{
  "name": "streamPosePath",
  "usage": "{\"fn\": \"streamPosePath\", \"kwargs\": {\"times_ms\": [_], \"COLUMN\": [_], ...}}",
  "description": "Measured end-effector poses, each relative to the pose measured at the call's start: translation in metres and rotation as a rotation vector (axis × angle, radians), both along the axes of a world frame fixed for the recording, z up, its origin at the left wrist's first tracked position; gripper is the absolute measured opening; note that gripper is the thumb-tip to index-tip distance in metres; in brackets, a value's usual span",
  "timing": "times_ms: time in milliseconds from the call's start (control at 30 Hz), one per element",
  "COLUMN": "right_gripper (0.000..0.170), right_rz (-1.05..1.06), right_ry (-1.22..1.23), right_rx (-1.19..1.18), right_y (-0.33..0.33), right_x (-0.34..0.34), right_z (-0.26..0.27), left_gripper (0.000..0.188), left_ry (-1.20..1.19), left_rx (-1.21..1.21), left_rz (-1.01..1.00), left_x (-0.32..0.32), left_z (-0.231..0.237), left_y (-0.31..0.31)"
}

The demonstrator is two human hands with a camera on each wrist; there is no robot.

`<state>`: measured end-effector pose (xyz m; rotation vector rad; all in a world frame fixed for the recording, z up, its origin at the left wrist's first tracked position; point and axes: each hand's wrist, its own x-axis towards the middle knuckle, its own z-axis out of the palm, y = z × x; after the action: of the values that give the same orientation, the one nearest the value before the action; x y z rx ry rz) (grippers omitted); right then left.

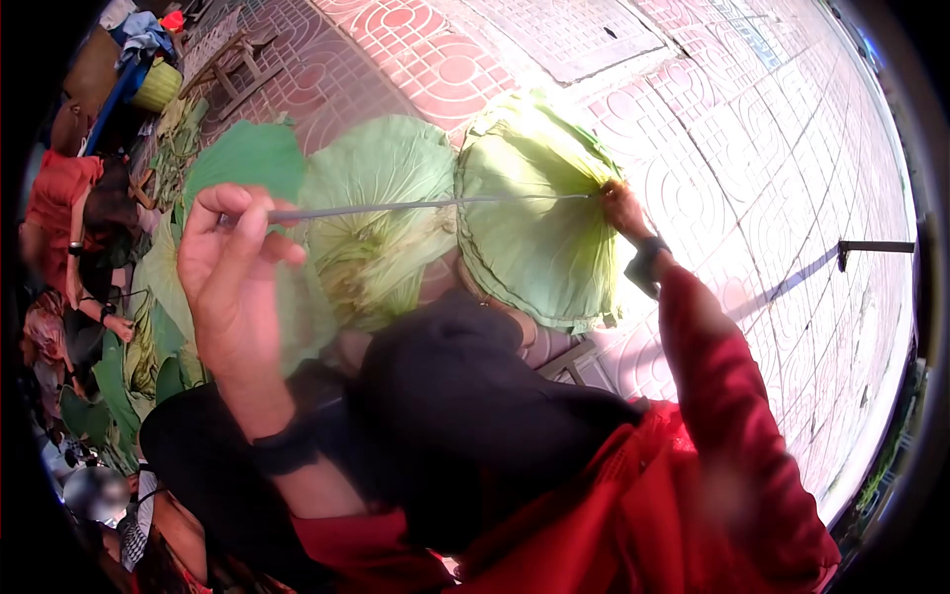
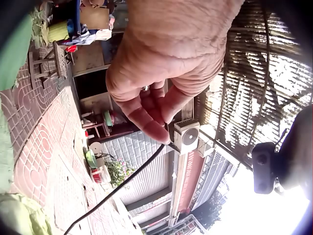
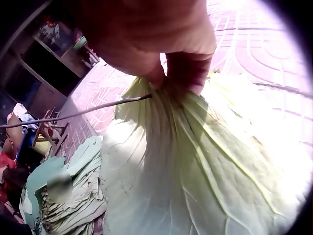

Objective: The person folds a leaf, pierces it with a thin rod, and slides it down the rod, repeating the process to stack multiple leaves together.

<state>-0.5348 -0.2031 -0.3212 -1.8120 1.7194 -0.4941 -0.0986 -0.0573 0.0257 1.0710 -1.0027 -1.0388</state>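
My left hand [image 1: 233, 287] is raised at the left and pinches one end of a thin dark cord [image 1: 396, 206]. In the left wrist view the cord [image 2: 115, 190] hangs away from the thumb and fingertips. Taut, it runs across to my right hand [image 1: 625, 210], which pinches the gathered edge of a large pale green leaf bundle [image 1: 539, 228]. The right wrist view shows the cord's end [image 3: 142, 98] against the leaf folds [image 3: 195, 161], just under the right fingers [image 3: 188, 73].
More stacked leaves [image 1: 381, 247] lie left of the bundle, with a darker leaf [image 1: 247, 163] beyond. A wooden stool [image 1: 237, 74] and a yellow-green basket [image 1: 156, 86] stand at upper left. A person in red [image 1: 64, 198] sits at far left. Patterned paving [image 1: 732, 158] stretches right.
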Motion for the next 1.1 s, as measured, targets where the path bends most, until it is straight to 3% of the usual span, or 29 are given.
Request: {"fn": "streamPosePath", "kwargs": {"times_ms": [100,200,400,467,533,600,700,800,900,1000,1100], "right_gripper": [0.024,0.028,0.038,0.038,0.036,0.033,0.023,0.014,0.014,0.011,0.011], "right_rz": [-0.193,-0.109,-0.081,0.052,0.018,-0.181,-0.129,0.045,0.06,0.164,0.182], "right_ry": [-0.197,0.058,-0.086,0.032,0.021,-0.118,-0.527,-0.415,-0.412,-0.323,-0.266], "right_rx": [0.197,0.027,0.024,-0.041,-0.005,0.128,0.183,0.152,0.149,-0.076,-0.12], "right_y": [-0.003,0.0,-0.007,-0.01,-0.014,-0.018,-0.012,-0.007,-0.002,0.005,0.001], "right_x": [-0.012,-0.013,0.0,0.003,0.004,0.008,0.004,-0.001,0.001,0.002,0.001], "right_z": [-0.011,-0.005,0.007,0.01,0.009,0.008,0.013,0.025,0.032,0.039,0.029], "left_gripper": [0.013,0.013,0.013,0.013,0.013,0.013,0.013,0.013,0.014,0.011,0.014], "left_ry": [-0.025,-0.063,-0.048,-0.049,-0.053,-0.059,-0.057,-0.065,-0.049,-0.033,-0.043], "left_rx": [-0.001,0.021,0.004,0.008,0.011,0.011,0.016,0.02,0.025,0.023,0.021], "left_rz": [0.047,0.052,0.046,0.044,0.04,0.035,0.042,0.046,0.047,0.016,0.043], "left_x": [-0.002,-0.005,-0.002,-0.004,-0.005,-0.005,-0.006,-0.006,-0.008,-0.007,-0.01], "left_z": [0.0,0.0,-0.002,-0.003,-0.003,-0.004,-0.005,-0.007,-0.006,-0.007,-0.006], "left_y": [0.0,0.002,0.001,0.001,0.001,0.0,0.0,0.0,0.0,0.001,-0.001]}}
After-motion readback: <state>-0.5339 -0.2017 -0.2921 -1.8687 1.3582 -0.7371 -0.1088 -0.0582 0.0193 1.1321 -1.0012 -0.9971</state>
